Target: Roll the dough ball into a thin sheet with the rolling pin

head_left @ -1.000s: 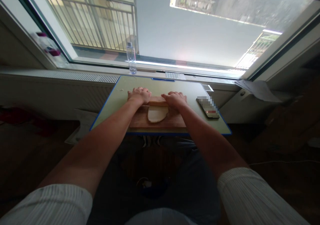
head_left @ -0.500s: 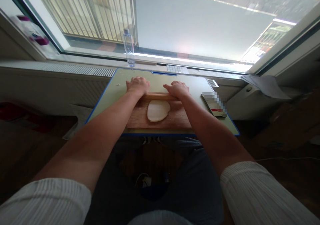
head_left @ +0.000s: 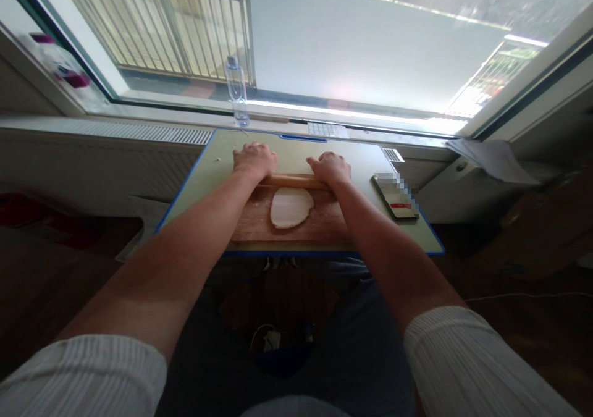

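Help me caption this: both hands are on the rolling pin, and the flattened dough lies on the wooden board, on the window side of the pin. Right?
Wrong side: the head view shows the flattened dough on the near side of the rolling pin. It does lie on the wooden board, with the left hand and right hand on the pin.

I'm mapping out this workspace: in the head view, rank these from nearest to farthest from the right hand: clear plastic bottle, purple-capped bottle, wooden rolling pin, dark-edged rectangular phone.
1. Wooden rolling pin: under the right hand.
2. Dark-edged rectangular phone: off to its right.
3. Clear plastic bottle: ahead, to the left.
4. Purple-capped bottle: far left.
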Tool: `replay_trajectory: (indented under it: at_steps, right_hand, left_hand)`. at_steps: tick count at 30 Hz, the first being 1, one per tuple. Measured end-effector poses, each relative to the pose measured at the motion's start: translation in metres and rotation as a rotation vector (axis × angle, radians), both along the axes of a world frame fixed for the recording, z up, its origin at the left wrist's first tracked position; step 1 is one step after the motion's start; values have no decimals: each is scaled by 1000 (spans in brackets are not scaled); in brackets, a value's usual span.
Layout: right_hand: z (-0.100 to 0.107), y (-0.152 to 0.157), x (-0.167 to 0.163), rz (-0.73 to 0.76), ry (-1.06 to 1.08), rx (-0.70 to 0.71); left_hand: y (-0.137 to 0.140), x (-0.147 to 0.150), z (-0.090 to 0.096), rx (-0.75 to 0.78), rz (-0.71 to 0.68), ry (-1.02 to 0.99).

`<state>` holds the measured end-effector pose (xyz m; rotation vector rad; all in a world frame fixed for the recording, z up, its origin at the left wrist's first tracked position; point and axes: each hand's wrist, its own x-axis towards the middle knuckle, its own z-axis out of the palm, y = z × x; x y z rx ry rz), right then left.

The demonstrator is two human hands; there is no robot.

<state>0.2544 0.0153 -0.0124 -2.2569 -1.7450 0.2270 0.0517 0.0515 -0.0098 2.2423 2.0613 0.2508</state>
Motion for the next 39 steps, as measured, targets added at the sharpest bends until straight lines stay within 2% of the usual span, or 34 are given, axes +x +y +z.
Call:
replay_trajectory:
  at_steps: [22, 32, 39]
  right_hand:
    - [0, -33, -9, 0, -13, -80]
    - [0, -48, -11, 9, -32, -94]
    - [0, -63, -13, 36, -76, -73]
  left_hand:
    - [-27, -8, 0, -57, -75, 25]
    - [-36, -12, -4, -94, -69, 3]
    - [-53, -14, -3, -84, -80, 21]
